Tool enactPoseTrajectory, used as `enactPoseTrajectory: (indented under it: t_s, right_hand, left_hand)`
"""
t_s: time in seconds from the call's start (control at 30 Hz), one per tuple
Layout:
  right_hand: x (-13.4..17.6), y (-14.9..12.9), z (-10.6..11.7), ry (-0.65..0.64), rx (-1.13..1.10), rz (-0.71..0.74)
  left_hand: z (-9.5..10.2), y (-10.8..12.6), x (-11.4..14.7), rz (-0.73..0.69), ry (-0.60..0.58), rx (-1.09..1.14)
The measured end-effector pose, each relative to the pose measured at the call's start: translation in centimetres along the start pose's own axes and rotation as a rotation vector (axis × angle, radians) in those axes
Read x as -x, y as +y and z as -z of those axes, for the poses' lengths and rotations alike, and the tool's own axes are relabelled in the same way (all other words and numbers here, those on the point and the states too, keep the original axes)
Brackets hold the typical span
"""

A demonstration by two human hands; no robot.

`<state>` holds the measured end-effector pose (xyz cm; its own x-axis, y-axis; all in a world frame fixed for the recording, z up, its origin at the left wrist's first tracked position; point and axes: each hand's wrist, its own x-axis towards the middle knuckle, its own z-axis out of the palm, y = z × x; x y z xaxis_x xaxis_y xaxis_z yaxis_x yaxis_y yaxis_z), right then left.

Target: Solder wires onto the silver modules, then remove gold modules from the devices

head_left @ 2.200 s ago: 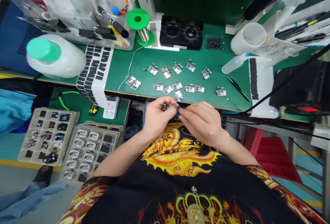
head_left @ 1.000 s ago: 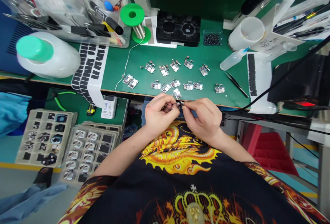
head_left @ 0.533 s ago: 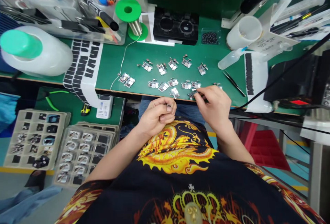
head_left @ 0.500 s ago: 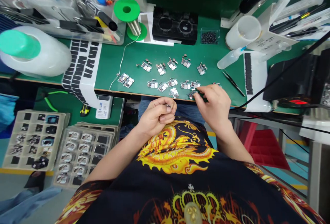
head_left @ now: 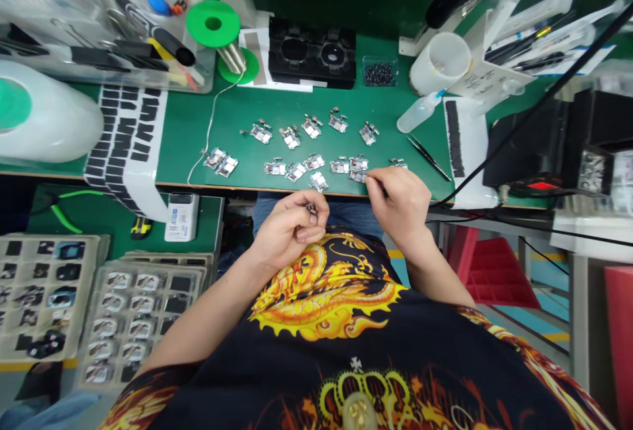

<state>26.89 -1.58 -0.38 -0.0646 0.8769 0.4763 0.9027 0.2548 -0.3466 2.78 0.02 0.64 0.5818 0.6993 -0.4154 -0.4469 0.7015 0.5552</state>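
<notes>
My left hand (head_left: 297, 222) is closed in front of my shirt, near the table's front edge. Between its thumb and forefinger a small metallic part (head_left: 310, 208) peeks out; its kind is too small to tell. My right hand (head_left: 401, 198) reaches over the edge, thumb and forefinger pinched at the right end of a small silver circuit module (head_left: 357, 176). That module lies against another silver module (head_left: 359, 163). Several similar modules (head_left: 311, 126) lie in loose rows on the green tabletop (head_left: 182, 126). Another module (head_left: 398, 163) sits partly hidden behind my right hand.
Behind the rows stand a solder spool (head_left: 230, 57), a black fixture (head_left: 312, 54) and a tray of tiny black parts (head_left: 380, 72). Tweezers (head_left: 429, 157) and a squeeze bottle (head_left: 420, 112) lie to the right. A black cable (head_left: 534, 107) crosses there. Compartment trays (head_left: 106, 305) stand lower left.
The whole view has shifted, so the table's things appear further left. My left hand has turned slightly and shows more of its small part. My right fingers stay at the same module.
</notes>
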Motion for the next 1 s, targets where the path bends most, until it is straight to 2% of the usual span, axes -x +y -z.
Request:
enactPoseTrajectory:
  t_s: [0.17, 0.27, 0.4, 0.53, 0.67, 0.83, 1.0]
  right_hand:
    - [-0.2, 2.4, 2.2, 0.135, -0.007, -0.16]
    - [0.0, 4.1, 3.3, 0.077, 0.013, -0.19]
    - [0.3, 5.6, 3.4, -0.062, 0.105, -0.183]
    - [0.3, 5.8, 3.1, -0.084, 0.067, -0.19]
    - [0.0, 4.9, 3.3, -0.056, -0.087, -0.238]
    - [-0.4, 1.7, 3.5, -0.036, -0.383, -0.299]
    - [-1.1, -1.5, 3.5, -0.131, -0.588, -0.25]
  left_hand:
    - [0.0, 0.1, -0.1, 0.026, -0.004, 0.003]
    - [-0.2, 0.1, -0.1, 0.028, 0.001, 0.0]
    - [-0.4, 0.2, -0.3, 0.051, -0.008, -0.021]
    - [-0.6, -0.1, -0.3, 0.068, 0.019, -0.079]
    - [-0.8, -0.5, -0.2, 0.024, 0.072, -0.174]
    - [-1.1, -0.5, -0.1, -0.093, 0.177, -0.279]
    - [-0.8, -0.8, -0.2, -0.187, 0.244, -0.365]
